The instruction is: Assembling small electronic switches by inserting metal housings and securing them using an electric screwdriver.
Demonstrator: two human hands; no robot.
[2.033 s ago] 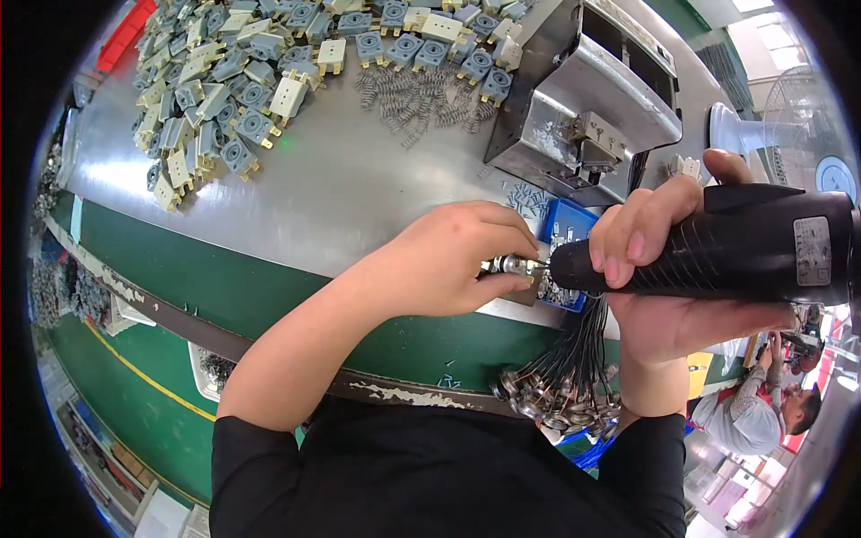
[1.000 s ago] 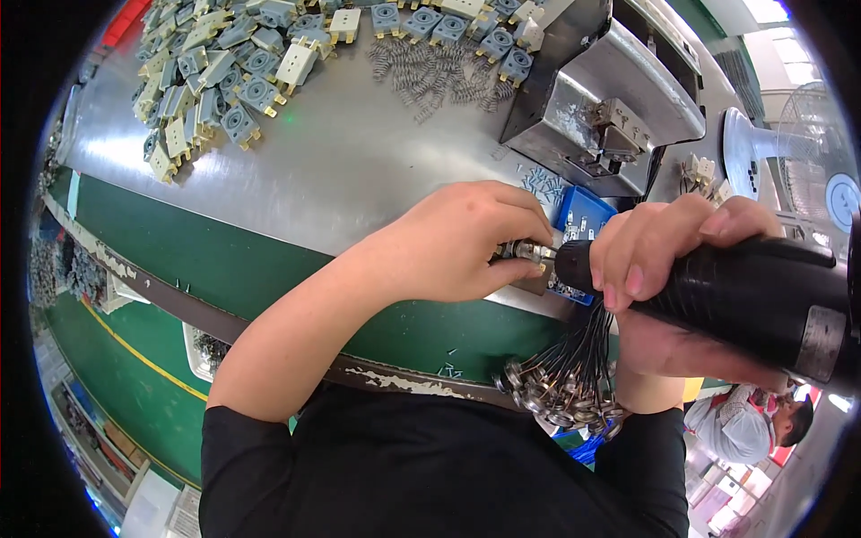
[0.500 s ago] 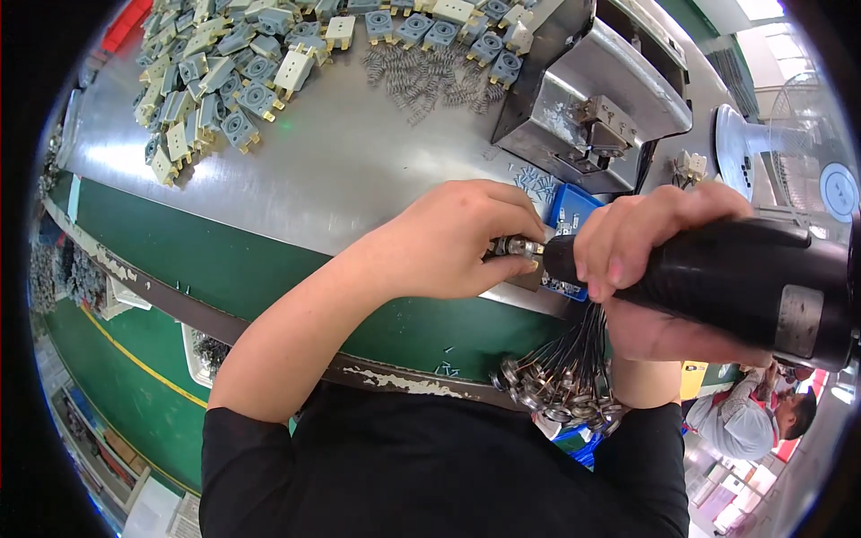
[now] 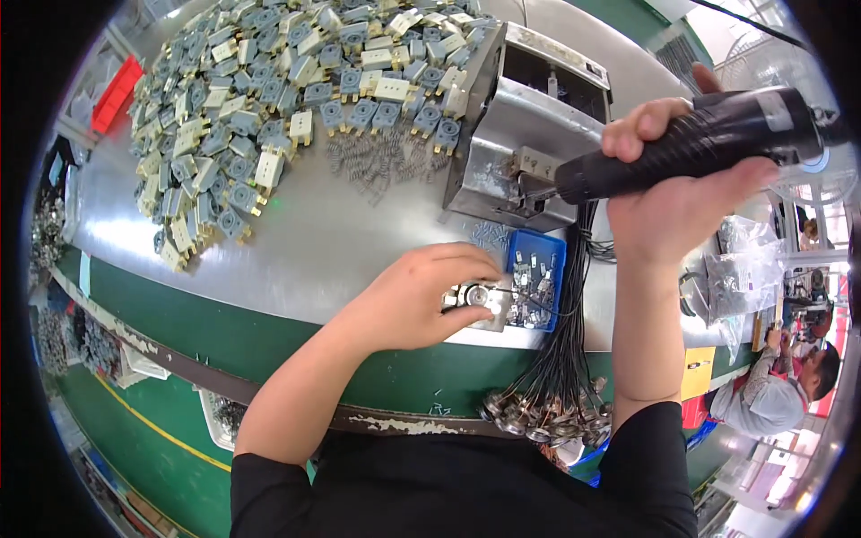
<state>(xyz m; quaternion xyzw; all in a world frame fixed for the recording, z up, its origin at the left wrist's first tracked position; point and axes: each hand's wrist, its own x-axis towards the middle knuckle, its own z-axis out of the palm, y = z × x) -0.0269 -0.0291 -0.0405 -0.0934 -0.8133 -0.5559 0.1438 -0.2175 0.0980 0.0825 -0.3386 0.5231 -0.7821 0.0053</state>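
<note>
Fingertips of the left hand point(image 4: 421, 300) curl over a small round metal part point(image 4: 473, 296), pinching it against the near edge of the steel surface point(image 4: 359, 242); the palm hides most of the part, so only its ringed top and a thin wire leading right can be made out. Just beside it sits a blue tray point(image 4: 538, 278) of tiny fittings, too small to tell apart. The right hand point(image 4: 682, 193) is raised well above the surface, fingers wrapped tight around a black electric screwdriver point(image 4: 691, 143); its tip points down-left toward a grey metal fixture point(image 4: 529, 134), and whether it touches the fixture cannot be told. A bundle of black wires point(image 4: 560, 359) drops over the surface's edge between the two forearms, ending in a cluster of metal parts point(image 4: 547, 417) partly cut off by the dark sleeve. Far across the surface lies a heap of grey and cream switch bodies point(image 4: 269, 108), with loose springs point(image 4: 372, 161) beside it. Between the heap and the left hand the steel lies bare. A person seated at lower right is mostly cut off by the rim.
</note>
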